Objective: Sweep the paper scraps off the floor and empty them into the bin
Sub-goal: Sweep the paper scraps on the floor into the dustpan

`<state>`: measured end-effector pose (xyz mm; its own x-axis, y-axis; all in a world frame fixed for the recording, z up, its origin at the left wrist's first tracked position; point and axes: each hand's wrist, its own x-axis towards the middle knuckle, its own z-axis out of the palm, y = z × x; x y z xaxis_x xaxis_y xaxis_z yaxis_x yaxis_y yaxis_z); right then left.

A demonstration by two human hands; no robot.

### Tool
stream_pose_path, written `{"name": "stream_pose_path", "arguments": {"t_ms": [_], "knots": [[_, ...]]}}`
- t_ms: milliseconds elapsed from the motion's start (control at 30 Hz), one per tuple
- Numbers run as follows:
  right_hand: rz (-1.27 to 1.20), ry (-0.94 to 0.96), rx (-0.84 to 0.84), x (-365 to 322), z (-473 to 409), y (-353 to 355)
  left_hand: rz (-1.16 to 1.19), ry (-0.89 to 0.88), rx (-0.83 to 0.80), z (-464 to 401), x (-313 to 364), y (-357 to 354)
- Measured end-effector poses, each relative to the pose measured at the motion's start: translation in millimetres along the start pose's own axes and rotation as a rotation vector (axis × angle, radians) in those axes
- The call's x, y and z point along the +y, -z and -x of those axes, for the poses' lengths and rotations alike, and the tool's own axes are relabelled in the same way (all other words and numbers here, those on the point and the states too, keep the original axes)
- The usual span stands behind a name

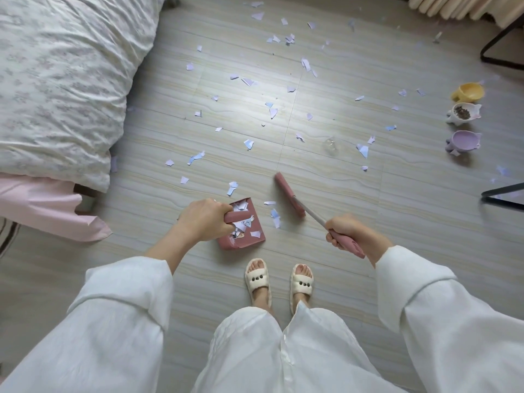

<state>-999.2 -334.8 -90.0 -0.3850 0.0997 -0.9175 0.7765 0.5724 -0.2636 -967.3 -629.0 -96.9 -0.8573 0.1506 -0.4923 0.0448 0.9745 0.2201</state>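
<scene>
While left hand grips dustpan, scraps inside (heaped)

No text, label, brand, number or sign can be read anywhere in view; the paper scraps show only pale blue and white patches, too small to make out any print.
</scene>
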Motion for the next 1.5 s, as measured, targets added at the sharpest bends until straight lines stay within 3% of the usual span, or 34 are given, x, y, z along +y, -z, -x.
{"name": "stream_pose_path", "arguments": {"t_ms": [167,333,633,1000,1500], "knots": [[-0.027,-0.023,-0.11,5,7,-24,-0.001,0.033,-0.013,-2,2,-8],[0.021,-0.145,-0.266,-9,3,13,-0.001,0.03,-0.019,-3,-1,-10],[0.025,0.053,-0.049,-11,9,-14,0.015,0.024,-0.037,0,-5,-11],[-0.088,-0.099,-0.247,-14,1,-28,0.108,0.078,0.03,22,-12,-15],[-0.046,0.042,-0.086,-22,-12,-49,0.154,0.242,0.037,42,-26,-35]]}}
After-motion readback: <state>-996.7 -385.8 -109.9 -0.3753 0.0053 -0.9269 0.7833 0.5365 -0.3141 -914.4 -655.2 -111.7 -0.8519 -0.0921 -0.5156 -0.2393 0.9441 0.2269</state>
